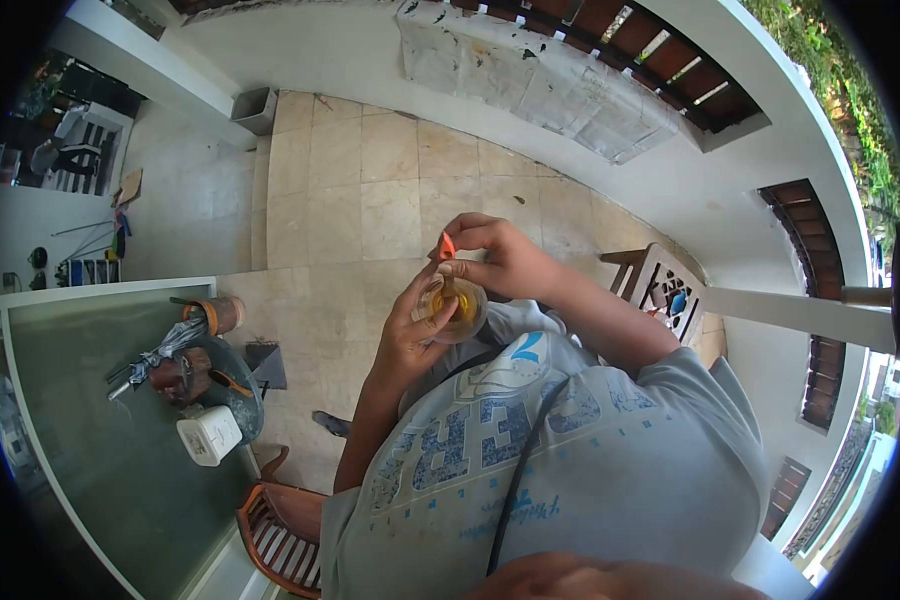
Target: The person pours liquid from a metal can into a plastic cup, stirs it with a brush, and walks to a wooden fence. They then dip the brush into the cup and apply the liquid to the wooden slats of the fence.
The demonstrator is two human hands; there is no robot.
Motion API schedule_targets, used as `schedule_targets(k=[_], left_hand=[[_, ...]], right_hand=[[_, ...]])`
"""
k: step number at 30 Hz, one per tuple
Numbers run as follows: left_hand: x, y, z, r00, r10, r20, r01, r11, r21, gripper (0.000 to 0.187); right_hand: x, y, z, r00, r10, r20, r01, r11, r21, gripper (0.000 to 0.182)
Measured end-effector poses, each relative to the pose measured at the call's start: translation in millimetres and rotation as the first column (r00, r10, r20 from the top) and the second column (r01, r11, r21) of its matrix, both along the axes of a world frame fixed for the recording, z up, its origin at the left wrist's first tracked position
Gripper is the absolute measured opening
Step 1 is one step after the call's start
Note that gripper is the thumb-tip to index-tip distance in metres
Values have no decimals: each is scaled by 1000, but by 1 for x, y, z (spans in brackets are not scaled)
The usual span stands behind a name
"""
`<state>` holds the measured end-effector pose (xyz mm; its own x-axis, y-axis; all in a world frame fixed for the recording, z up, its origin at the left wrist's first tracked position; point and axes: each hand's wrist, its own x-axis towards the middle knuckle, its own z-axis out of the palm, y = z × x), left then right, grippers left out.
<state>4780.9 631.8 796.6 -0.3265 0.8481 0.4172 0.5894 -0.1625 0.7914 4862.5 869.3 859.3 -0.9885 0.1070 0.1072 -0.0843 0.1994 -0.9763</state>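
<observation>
Close to my chest, my left hand (412, 318) is wrapped around a clear round container (470, 322) with something yellow inside. Its upper fingers reach up toward a small bright orange piece (446, 246). From the other side, my right hand (500, 258) pinches this orange piece between thumb and fingers, just above the container's mouth. What the orange piece is cannot be made out. My fingers cover part of the container's rim and contents.
At the left, a glass-topped table (90, 420) carries a white tub (209, 436), a brown pot (224, 315) and a dark round tray (245, 375). A wooden chair (280, 535) stands below it. Beyond my right arm is a wooden bench (660, 285) on the tiled floor (360, 210).
</observation>
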Motion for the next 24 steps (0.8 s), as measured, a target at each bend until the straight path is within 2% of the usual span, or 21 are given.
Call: schedule_targets(k=[1,3,4,6,7,9,13,15,17,19,24], left_hand=[[-6,2,-1,1000,9,1,-9,1000,5,76],[-21,11,-2,981,62,184,-74,995,60,106],[-31,16,-2,981,73,182,-86,994,65,106],[-54,27,0,974,55,218,-77,993,91,130],[-69,31,1,972,69,223,-90,992,87,130],[-99,37,5,990,142,-10,-142,990,-14,137],[-163,62,0,981,179,72,-180,984,0,137],[-204,77,5,964,265,13,-265,962,58,139],[-246,90,11,958,285,2,-285,957,55,139],[-286,100,20,952,305,11,-305,950,64,137],[-381,111,22,916,401,10,-401,916,3,135]], right_hand=[[-4,1,8,1000,6,-29,-5,1000,26,21],[-13,4,12,998,27,-63,-24,998,57,21],[-18,5,9,996,12,-87,-3,994,107,22],[-32,8,6,995,-6,-95,22,984,175,23],[-43,14,6,996,7,-89,8,985,171,23],[-65,22,7,993,28,-113,4,962,272,24],[-129,48,12,988,74,-136,-39,970,241,25],[-173,64,15,979,41,-202,39,924,379,25],[-219,77,19,977,27,-209,48,937,345,25],[-263,89,15,957,-4,-291,111,929,354,23],[-375,113,0,964,76,-254,-17,974,228,25]])
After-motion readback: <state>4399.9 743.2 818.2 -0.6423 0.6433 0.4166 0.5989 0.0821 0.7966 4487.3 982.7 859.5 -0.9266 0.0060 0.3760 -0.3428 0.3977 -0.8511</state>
